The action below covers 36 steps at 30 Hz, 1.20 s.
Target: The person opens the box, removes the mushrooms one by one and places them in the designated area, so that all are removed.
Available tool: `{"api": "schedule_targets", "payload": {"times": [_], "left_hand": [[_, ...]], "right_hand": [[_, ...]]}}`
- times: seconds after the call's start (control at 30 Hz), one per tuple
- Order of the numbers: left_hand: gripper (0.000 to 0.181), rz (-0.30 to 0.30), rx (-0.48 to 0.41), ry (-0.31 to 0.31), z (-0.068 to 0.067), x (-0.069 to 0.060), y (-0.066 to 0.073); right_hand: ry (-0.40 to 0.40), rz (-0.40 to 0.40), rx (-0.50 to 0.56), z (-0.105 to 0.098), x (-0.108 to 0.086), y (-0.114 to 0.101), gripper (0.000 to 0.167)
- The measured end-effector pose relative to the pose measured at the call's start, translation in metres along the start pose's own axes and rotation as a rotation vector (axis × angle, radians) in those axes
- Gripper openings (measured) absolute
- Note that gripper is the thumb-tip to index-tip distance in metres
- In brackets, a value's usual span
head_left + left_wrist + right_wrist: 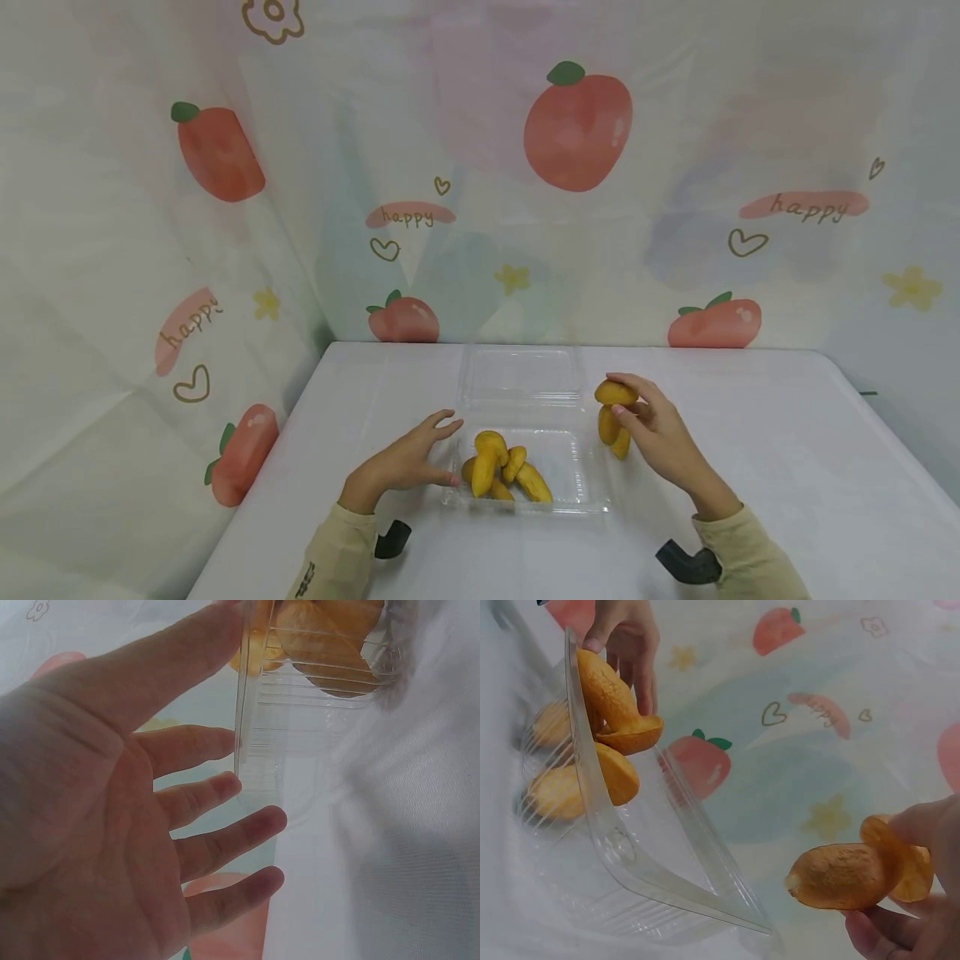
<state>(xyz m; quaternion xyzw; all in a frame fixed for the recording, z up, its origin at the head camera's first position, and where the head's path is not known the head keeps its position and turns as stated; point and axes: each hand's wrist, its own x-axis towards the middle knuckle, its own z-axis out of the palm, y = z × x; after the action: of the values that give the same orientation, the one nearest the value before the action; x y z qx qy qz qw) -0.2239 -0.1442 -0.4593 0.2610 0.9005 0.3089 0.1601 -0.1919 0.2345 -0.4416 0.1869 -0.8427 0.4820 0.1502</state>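
A clear plastic clamshell box (pixel 577 505) lies on the table with its lid folded back. Several yellow mushrooms (pixel 486 467) are piled in its left half. My left hand (pixel 401 458) is at the box's left side, fingers spread; in the left wrist view its thumb (pixel 180 664) reaches the rim, and the fingertips are near the clear wall. To the right of the box, my right hand (pixel 663 433) pinches a yellow mushroom (pixel 840 877) near its cap, stem downward. Another yellow piece (pixel 621 443) shows below it; whether it is also held, I cannot tell.
The open lid (pixel 521 375) lies toward the table's back edge. A white cloth (pixel 750 417) covers the table. Behind and to the left hangs a printed curtain (pixel 480 125) with peaches. Dark curved pieces (pixel 686 563) stick out by both sleeves.
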Motion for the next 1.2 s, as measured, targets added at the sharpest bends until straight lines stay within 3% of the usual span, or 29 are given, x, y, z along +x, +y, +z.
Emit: {"api": "schedule_targets", "payload": {"times": [0.3, 0.63, 1.2], "left_hand": [[0.089, 0.005, 0.006, -0.003, -0.001, 0.0, 0.0], [0.088, -0.009, 0.006, -0.002, -0.001, 0.0, 0.0], [0.089, -0.007, 0.021, 0.006, 0.0, 0.0, -0.001]], "right_hand": [[-0.011, 0.054, -0.07, -0.018, -0.001, 0.006, 0.06], [0.002, 0.068, -0.112, -0.034, -0.002, 0.011, 0.061], [-0.016, 0.108, -0.161, -0.042, -0.002, 0.026, 0.063]]}}
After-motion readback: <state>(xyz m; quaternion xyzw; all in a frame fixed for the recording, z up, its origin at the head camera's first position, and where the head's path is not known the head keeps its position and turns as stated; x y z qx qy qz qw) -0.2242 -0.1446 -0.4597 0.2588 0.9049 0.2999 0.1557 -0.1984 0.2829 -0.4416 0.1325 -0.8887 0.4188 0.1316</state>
